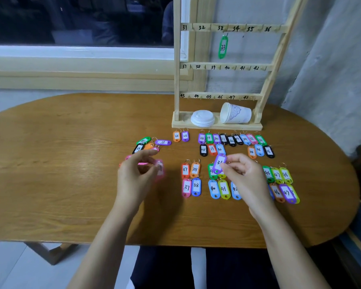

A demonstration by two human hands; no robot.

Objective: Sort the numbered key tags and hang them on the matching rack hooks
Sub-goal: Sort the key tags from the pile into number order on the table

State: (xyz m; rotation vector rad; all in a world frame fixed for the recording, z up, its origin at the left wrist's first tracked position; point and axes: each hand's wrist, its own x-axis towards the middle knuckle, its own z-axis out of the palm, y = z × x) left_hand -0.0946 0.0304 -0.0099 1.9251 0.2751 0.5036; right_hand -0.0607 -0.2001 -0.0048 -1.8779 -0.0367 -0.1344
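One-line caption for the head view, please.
Right hand pinches a purple tag; green tag 33 hangs on the wooden rack.

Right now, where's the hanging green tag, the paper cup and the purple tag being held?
green tag (223, 47), head view, its white label.
paper cup (236, 114), head view, its side wall.
purple tag (219, 162), head view, its white label.

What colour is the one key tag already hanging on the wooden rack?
Green: the tag, numbered 33, shows best in the head view.

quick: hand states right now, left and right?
Left hand: over blurred pink tags; grip cannot be told.
Right hand: pinches a purple key tag.
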